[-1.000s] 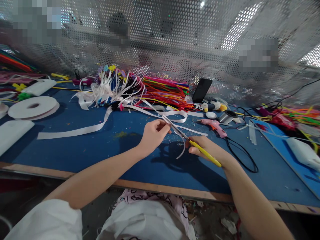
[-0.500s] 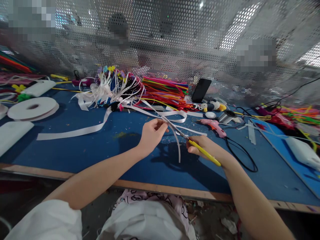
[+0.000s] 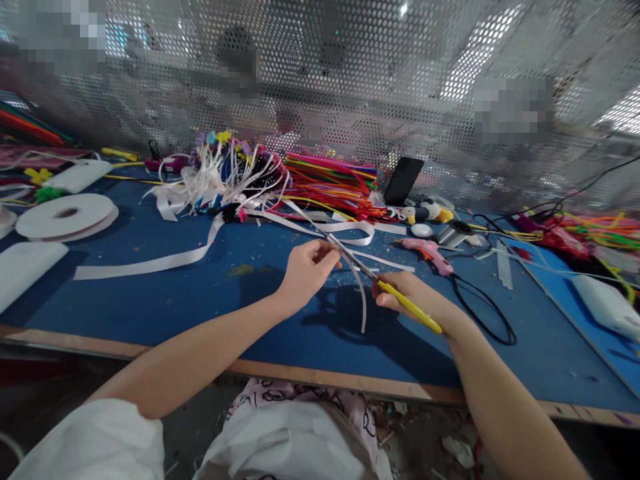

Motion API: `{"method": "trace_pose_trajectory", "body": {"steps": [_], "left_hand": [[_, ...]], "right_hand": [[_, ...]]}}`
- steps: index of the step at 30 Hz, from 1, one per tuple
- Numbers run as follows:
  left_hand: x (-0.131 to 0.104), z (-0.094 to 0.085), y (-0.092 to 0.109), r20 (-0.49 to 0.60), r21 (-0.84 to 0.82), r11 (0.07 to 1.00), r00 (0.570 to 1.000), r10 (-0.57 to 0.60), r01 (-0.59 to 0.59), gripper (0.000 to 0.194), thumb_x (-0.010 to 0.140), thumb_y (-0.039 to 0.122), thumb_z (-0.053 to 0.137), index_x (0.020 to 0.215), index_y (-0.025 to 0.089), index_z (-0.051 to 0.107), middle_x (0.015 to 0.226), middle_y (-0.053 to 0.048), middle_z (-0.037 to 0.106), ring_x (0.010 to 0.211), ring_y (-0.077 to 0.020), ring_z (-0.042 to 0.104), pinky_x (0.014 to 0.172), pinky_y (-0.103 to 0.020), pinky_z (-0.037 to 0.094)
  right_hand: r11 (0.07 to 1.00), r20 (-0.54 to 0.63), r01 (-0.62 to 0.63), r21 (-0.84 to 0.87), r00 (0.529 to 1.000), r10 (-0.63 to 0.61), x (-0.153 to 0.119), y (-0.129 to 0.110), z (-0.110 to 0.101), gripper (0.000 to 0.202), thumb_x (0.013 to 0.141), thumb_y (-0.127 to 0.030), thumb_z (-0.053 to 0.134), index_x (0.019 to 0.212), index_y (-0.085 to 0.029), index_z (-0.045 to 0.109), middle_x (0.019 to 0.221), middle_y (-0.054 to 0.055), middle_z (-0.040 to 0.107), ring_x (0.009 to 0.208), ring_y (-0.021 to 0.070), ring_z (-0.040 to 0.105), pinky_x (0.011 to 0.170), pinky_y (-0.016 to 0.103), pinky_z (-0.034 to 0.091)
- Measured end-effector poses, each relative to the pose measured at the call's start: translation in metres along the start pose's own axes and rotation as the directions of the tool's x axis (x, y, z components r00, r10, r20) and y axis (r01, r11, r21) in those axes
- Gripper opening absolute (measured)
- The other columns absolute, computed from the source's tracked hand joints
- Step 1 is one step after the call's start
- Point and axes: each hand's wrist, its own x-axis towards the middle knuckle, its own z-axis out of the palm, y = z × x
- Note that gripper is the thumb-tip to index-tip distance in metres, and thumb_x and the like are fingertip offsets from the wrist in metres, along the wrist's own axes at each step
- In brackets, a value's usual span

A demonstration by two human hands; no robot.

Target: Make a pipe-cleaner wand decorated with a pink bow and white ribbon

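Note:
My left hand [image 3: 311, 268] pinches a narrow white ribbon [image 3: 363, 303], whose free end curls down over the blue table. In my right hand [image 3: 407, 293] is a pair of scissors [image 3: 407, 304] with yellow handles. Its metal blades point up and left, lying along the ribbon just beside my left fingertips. How far apart the blades are is hard to tell. Beyond my hands, more white ribbon [image 3: 357, 233] lies looped on the table.
A pink glue gun [image 3: 427, 255] lies to the right, near a phone [image 3: 404, 180] propped upright. At the back are colourful pipe cleaners [image 3: 330, 183] and a bundle of ribboned pieces [image 3: 235, 167]. A ribbon spool [image 3: 65, 217] sits at left. A perforated metal panel [image 3: 320, 87] stands behind.
My left hand has shifted slightly right with the ribbon. The ribbon's hanging end has swung a little right and lower. The scissors and right hand are almost unmoved.

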Motion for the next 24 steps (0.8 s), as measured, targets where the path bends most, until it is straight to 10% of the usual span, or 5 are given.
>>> {"method": "trace_pose_trajectory", "body": {"steps": [24], "left_hand": [[-0.0033, 0.0021, 0.0008, -0.009, -0.029, 0.999, 1.000, -0.022, 0.021, 0.021, 0.085, 0.036, 0.064, 0.078, 0.017, 0.068, 0.068, -0.003, 0.069, 0.059, -0.0134, 0.058, 0.054, -0.025, 0.041]], "right_hand": [[0.999, -0.014, 0.027, -0.019, 1.000, -0.027, -0.0015, -0.0039, 0.0006, 0.088, 0.075, -0.094, 0.022, 0.087, -0.015, 0.059, 0.077, 0.008, 0.062, 0.065, 0.0197, 0.054, 0.060, 0.031, 0.040]]}}
